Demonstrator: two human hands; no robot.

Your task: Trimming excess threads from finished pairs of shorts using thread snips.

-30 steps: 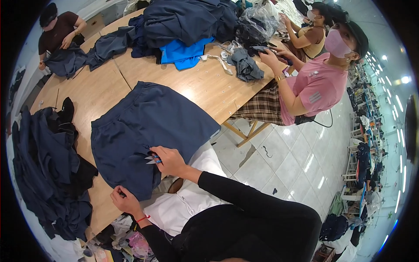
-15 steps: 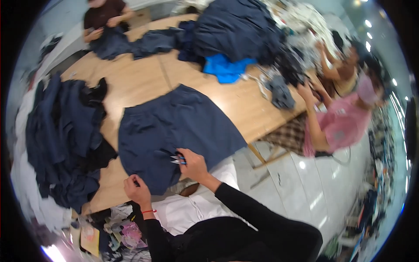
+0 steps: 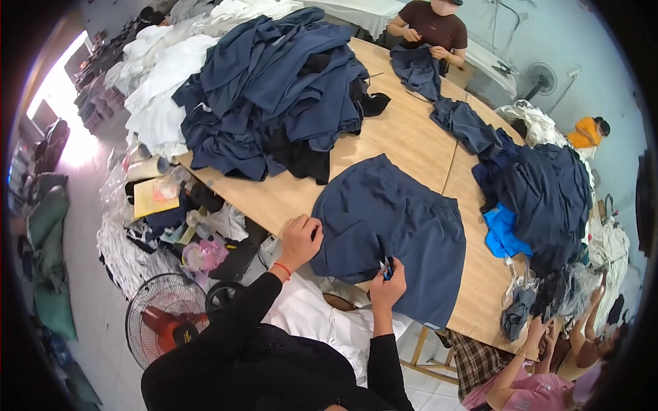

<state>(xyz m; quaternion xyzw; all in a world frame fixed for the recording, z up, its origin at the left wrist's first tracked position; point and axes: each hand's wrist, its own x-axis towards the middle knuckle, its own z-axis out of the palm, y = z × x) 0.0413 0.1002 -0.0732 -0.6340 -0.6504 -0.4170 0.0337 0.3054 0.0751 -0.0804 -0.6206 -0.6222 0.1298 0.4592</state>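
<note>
Across the wooden tabletop lie navy elastic-waist shorts, the left hand pinching their nine-o'clock edge, the right hand gripping blue-handled snips at six.

Two hands on the wearer: left hand, right hand, and just one red bracelet between them. One pair of shorts laid out, one pair of scissors. Two big dark blue heaps, left heap and right heap, way too tangled for me to count the clothes in them lol. One bright blue cloth, one pink bag. Two fans: floor fan, wall fan. I make it at least four other people: brown shirt, orange top, pink shirt, plus somebody beside pink.
</note>
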